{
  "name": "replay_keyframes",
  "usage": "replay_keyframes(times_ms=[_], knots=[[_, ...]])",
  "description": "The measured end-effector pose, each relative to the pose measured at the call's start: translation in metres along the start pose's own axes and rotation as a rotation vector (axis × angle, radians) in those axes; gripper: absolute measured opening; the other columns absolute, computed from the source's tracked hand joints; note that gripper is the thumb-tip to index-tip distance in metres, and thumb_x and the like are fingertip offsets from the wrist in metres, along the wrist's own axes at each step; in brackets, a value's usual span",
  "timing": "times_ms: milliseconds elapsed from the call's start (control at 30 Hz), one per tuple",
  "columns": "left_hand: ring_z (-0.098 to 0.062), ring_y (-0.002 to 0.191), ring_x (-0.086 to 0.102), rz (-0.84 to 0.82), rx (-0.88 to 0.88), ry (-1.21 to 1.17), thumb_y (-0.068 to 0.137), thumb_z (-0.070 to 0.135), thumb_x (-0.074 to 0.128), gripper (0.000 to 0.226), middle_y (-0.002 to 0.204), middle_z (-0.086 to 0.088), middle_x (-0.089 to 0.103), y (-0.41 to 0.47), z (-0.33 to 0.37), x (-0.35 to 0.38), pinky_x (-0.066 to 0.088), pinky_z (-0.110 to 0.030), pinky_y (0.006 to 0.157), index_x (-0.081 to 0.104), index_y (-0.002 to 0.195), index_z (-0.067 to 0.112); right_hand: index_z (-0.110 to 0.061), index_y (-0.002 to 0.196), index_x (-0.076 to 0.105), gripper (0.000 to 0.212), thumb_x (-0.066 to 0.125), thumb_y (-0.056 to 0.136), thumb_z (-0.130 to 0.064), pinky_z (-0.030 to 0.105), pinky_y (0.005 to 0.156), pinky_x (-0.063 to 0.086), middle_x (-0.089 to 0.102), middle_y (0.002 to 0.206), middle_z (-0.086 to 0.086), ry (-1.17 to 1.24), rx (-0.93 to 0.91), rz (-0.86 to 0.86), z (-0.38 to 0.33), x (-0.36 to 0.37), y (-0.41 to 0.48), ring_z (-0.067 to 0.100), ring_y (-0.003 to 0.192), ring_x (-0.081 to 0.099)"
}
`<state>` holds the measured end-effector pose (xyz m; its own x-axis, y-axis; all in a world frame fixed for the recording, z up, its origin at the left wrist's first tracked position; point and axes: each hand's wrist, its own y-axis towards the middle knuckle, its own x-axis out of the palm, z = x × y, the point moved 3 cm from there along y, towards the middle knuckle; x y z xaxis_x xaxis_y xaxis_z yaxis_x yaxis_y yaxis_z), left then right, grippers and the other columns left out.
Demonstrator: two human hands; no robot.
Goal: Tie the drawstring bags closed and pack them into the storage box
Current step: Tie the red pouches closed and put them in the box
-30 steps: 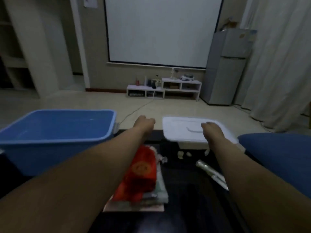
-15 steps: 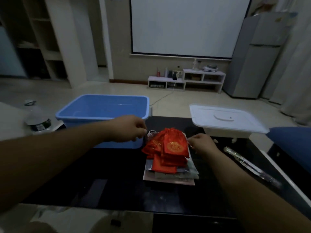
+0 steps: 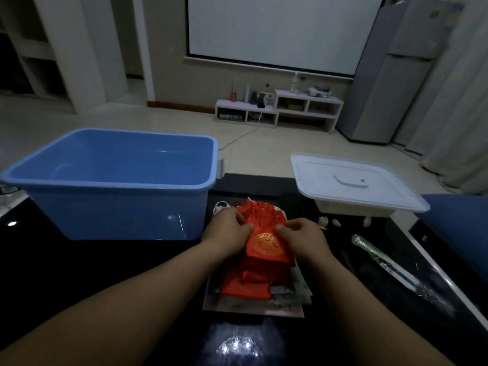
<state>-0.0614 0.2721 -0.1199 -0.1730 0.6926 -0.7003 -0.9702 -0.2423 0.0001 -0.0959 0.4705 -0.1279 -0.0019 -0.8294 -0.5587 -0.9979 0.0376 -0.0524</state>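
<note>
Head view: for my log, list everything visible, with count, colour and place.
storage box: one, blue, open, table left
lid: one, white, table right rear, on a white base
drawstring bags: pile, count unclear, red, table centre on papers
top bag: one, red with gold emblem, atop pile
papers: flat stack, pale, under bags
wrapper: one, clear, table right
table: one, black
screen: one, white, far wall
fridge: one, grey, far right
left hand: fingers pinch top bag's left edge
right hand: fingers pinch its right edge
</note>
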Motion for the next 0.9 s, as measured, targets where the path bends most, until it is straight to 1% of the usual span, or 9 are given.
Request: replay_keyframes(times_ms=[133,267,367,467,533,600,667,800,900], knots=[[-0.014,0.089,0.065,0.069,0.075,-0.119,0.093,0.025,0.070,0.016,0.091,0.011,0.063,-0.004,-0.004,0.000,0.056,-0.036,0.084,0.067,0.108,0.022,-0.022,0.100,0.072,0.022,0.082,0.082,-0.025,0.048,0.087,0.061,0.074,0.101,0.002,0.095,-0.034,0.055,-0.003,0.003,0.002,0.020,0.093,0.072],[-0.015,0.082,0.068,0.117,0.082,-0.302,0.098,0.021,0.066,0.018,0.090,0.001,0.068,-0.025,0.003,-0.013,0.057,-0.036,0.070,0.058,0.115,0.024,-0.015,0.111,0.066,0.026,0.078,0.089,-0.010,0.048,0.086,0.063,0.072,0.105,0.012,0.375,-0.019,-0.007,-0.018,-0.003,-0.013,0.026,0.096,0.074],[-0.027,0.089,0.074,0.070,-0.018,-0.629,0.101,0.022,0.063,0.022,0.104,-0.008,0.070,-0.045,0.016,-0.034,0.062,-0.044,0.072,0.052,0.119,0.027,-0.008,0.119,0.062,0.027,0.069,0.094,0.001,0.038,0.072,0.062,0.073,0.104,0.013,0.727,0.041,-0.167,-0.039,-0.012,-0.034,0.024,0.089,0.075],[-0.030,0.091,0.074,-0.010,-0.141,-0.850,0.101,0.023,0.065,0.024,0.112,-0.013,0.070,-0.064,0.027,-0.046,0.062,-0.046,0.073,0.057,0.123,0.017,-0.006,0.114,0.062,0.024,0.063,0.093,0.005,0.039,0.064,0.062,0.076,0.094,0.015,0.997,0.142,-0.356,-0.053,-0.015,-0.057,0.026,0.079,0.076],[-0.030,0.088,0.074,-0.140,-0.215,-0.945,0.100,0.035,0.066,0.038,0.104,-0.017,0.075,-0.074,0.031,-0.046,0.061,-0.043,0.073,0.065,0.118,0.002,-0.006,0.111,0.064,0.022,0.063,0.092,0.006,0.038,0.059,0.062,0.077,0.086,0.016,1.016,0.180,-0.387,-0.054,-0.014,-0.070,0.028,0.072,0.076],[-0.029,0.095,0.075,-0.262,-0.314,-0.988,0.098,0.042,0.067,0.044,0.103,-0.018,0.078,-0.085,0.029,-0.040,0.061,-0.045,0.086,0.071,0.116,0.002,-0.008,0.107,0.062,0.022,0.065,0.091,0.006,0.038,0.056,0.061,0.077,0.080,0.014,1.000,0.204,-0.377,-0.051,-0.013,-0.079,0.027,0.067,0.076],[-0.029,0.101,0.075,-0.280,-0.385,-1.005,0.098,0.036,0.068,0.036,0.102,-0.013,0.080,-0.092,0.024,-0.031,0.060,-0.047,0.094,0.071,0.118,0.006,-0.009,0.103,0.060,0.022,0.067,0.089,0.006,0.038,0.057,0.060,0.076,0.077,0.013,0.992,0.203,-0.360,-0.046,-0.016,-0.084,0.027,0.065,0.075],[-0.026,0.081,0.077,-0.078,-0.389,-1.076,0.101,0.023,0.065,0.031,0.095,-0.013,0.079,-0.089,0.013,-0.019,0.062,-0.039,0.075,0.067,0.120,-0.002,-0.010,0.100,0.060,0.020,0.066,0.091,0.007,0.040,0.061,0.059,0.074,0.078,0.012,0.976,0.218,-0.281,-0.041,-0.018,-0.076,0.027,0.065,0.073],[-0.030,0.089,0.079,-0.188,-0.431,-1.126,0.100,0.038,0.064,0.040,0.099,-0.015,0.080,-0.087,0.015,-0.015,0.064,-0.043,0.076,0.068,0.120,0.004,-0.007,0.107,0.062,0.018,0.067,0.093,0.002,0.040,0.060,0.060,0.076,0.086,0.016,0.983,0.260,-0.280,-0.041,-0.018,-0.072,0.029,0.069,0.075]])
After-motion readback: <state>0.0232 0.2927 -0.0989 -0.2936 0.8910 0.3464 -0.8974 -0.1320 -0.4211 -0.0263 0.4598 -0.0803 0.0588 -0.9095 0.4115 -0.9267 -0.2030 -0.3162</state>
